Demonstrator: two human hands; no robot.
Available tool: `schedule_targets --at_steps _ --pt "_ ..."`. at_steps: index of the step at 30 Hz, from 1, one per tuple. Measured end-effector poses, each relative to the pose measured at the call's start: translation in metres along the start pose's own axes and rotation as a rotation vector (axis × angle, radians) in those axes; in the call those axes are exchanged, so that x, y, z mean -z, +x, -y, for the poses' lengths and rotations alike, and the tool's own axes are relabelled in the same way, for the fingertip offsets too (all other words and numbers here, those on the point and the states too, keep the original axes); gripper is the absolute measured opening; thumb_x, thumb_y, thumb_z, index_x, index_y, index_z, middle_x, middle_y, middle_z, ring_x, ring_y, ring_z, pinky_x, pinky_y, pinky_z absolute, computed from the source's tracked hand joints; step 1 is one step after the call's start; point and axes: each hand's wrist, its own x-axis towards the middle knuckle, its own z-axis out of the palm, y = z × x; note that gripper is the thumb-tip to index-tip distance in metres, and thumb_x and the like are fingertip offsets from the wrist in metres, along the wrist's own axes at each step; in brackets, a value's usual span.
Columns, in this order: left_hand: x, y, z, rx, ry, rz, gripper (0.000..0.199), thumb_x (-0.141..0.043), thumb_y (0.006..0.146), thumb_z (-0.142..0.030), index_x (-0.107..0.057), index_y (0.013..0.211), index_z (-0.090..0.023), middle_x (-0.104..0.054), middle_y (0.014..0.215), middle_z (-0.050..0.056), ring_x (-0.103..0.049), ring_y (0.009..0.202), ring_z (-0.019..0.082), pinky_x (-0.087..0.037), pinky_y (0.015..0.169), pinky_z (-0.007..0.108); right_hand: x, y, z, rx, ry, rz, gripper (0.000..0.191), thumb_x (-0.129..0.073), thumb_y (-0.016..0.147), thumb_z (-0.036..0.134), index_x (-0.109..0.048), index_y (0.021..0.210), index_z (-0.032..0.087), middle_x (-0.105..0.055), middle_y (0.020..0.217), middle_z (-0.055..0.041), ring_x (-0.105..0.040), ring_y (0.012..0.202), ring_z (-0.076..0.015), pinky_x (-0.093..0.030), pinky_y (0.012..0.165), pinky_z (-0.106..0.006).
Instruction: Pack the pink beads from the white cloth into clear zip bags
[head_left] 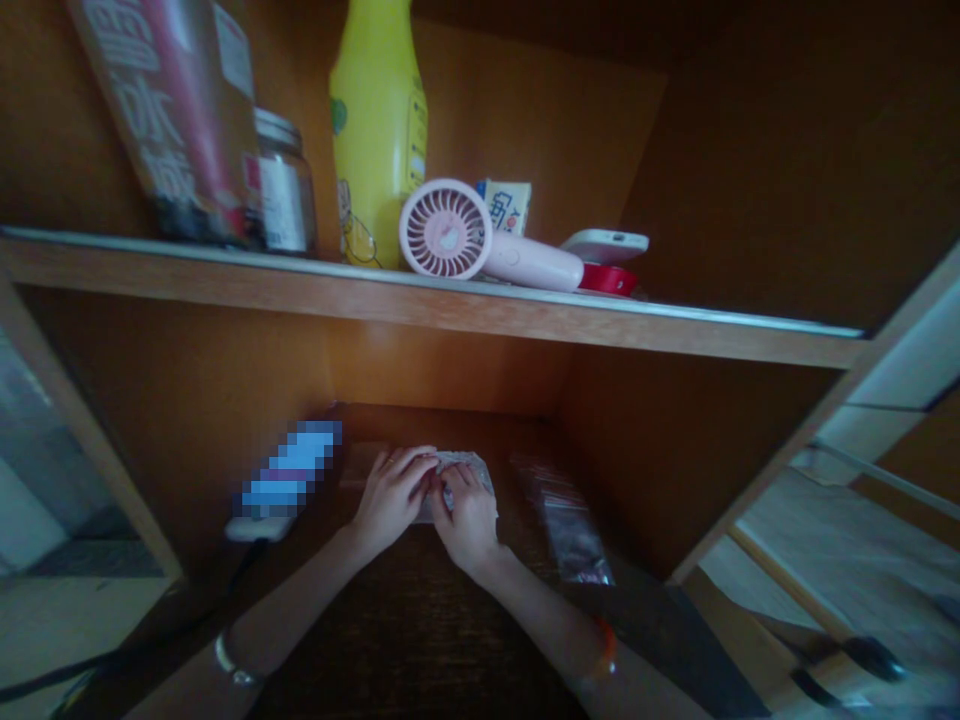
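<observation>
On the dark wooden surface of the lower compartment lies a crinkled, clear plastic bag (480,466). My right hand (468,515) covers much of it, with bent fingers closed on the plastic. From the other side, my left hand (391,498) meets it, thumb and fingertips pinched at the bag's left part. The fingertips of both hands nearly touch. Whatever the bag contains is hidden under my fingers and too small to make out. Just left of my left hand, a flat clear plastic piece (358,468) lies on the surface.
Clear plastic bags (574,535) lie to the right. A phone (289,470), its screen blurred, leans at the left beside a cable. Overhead, a shelf edge (450,312) bears a pink handheld fan (446,232), a yellow bottle (379,130), a jar (285,190) and a large package (176,120).
</observation>
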Motion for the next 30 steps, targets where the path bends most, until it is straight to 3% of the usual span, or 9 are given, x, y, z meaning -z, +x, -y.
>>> schedule_targets --at_steps 4,7,12,16,19,22,26,30 --pt "0.001 -0.001 -0.001 0.062 -0.035 -0.085 0.014 -0.047 0.084 -0.010 -0.058 0.084 -0.019 -0.066 0.105 0.005 -0.059 0.096 0.020 -0.041 0.082 0.036 -0.002 -0.002 0.003 -0.013 0.028 0.017 0.016 -0.043 0.083 0.018 -0.059 0.082 0.016 -0.062 0.082 -0.0089 -0.054 0.083 -0.0234 -0.044 0.073 -0.035" --pt "0.003 -0.003 -0.001 0.033 0.002 -0.046 0.020 -0.046 0.083 -0.008 -0.062 0.080 -0.020 -0.066 0.107 0.004 -0.058 0.094 0.022 -0.041 0.080 0.039 -0.001 -0.002 0.003 -0.001 0.050 0.002 0.017 -0.043 0.084 0.018 -0.060 0.085 0.016 -0.062 0.085 -0.0086 -0.054 0.084 -0.0225 -0.044 0.074 -0.035" --pt "0.001 -0.004 0.001 0.067 0.093 0.071 0.025 -0.048 0.081 -0.008 -0.067 0.089 -0.021 -0.060 0.119 0.007 -0.056 0.098 0.027 -0.043 0.080 0.045 0.002 -0.001 0.003 0.033 0.036 -0.010 0.019 -0.043 0.086 0.021 -0.061 0.085 0.016 -0.062 0.084 -0.0088 -0.053 0.083 -0.0228 -0.044 0.074 -0.036" --pt "-0.003 -0.004 0.002 0.063 0.067 0.159 0.038 -0.047 0.082 -0.010 -0.060 0.115 -0.023 -0.055 0.126 0.009 -0.055 0.105 0.028 -0.042 0.088 0.049 0.003 -0.001 0.003 0.010 0.082 -0.005 0.018 -0.044 0.085 0.022 -0.061 0.085 0.016 -0.062 0.087 -0.0097 -0.054 0.086 -0.0233 -0.044 0.077 -0.037" --pt "-0.004 -0.003 0.003 0.086 0.049 0.179 0.050 -0.047 0.083 -0.011 -0.045 0.131 -0.028 -0.054 0.127 0.009 -0.054 0.107 0.027 -0.042 0.090 0.049 0.000 -0.003 0.003 -0.090 0.193 -0.016 0.016 -0.046 0.084 0.024 -0.059 0.078 0.017 -0.061 0.083 -0.0076 -0.055 0.080 -0.0207 -0.044 0.074 -0.035" --pt "-0.003 -0.002 0.004 0.093 0.020 0.171 0.050 -0.044 0.087 -0.016 -0.039 0.135 -0.027 -0.052 0.128 0.010 -0.052 0.111 0.026 -0.042 0.092 0.048 -0.005 -0.002 0.002 -0.264 0.443 -0.083 0.015 -0.050 0.084 0.031 -0.055 0.078 0.018 -0.059 0.077 -0.0038 -0.055 0.071 -0.0165 -0.045 0.066 -0.031" --pt "-0.003 -0.001 0.003 0.084 0.005 0.170 0.050 -0.039 0.090 -0.016 -0.032 0.139 -0.026 -0.049 0.132 0.010 -0.050 0.116 0.025 -0.039 0.097 0.048 -0.009 0.003 0.001 -0.470 0.832 -0.202 0.028 -0.053 0.082 0.041 -0.053 0.098 0.019 -0.061 0.090 -0.0057 -0.059 0.079 -0.0161 -0.049 0.067 -0.029" --pt "-0.006 -0.003 0.002 0.030 0.040 0.188 0.048 -0.044 0.086 -0.015 -0.041 0.133 -0.025 -0.049 0.132 0.010 -0.050 0.115 0.026 -0.040 0.097 0.047 -0.009 0.007 -0.001 -0.575 1.002 -0.137 0.039 -0.054 0.080 0.045 -0.052 0.110 0.020 -0.063 0.100 -0.0078 -0.062 0.086 -0.0183 -0.052 0.065 -0.028"
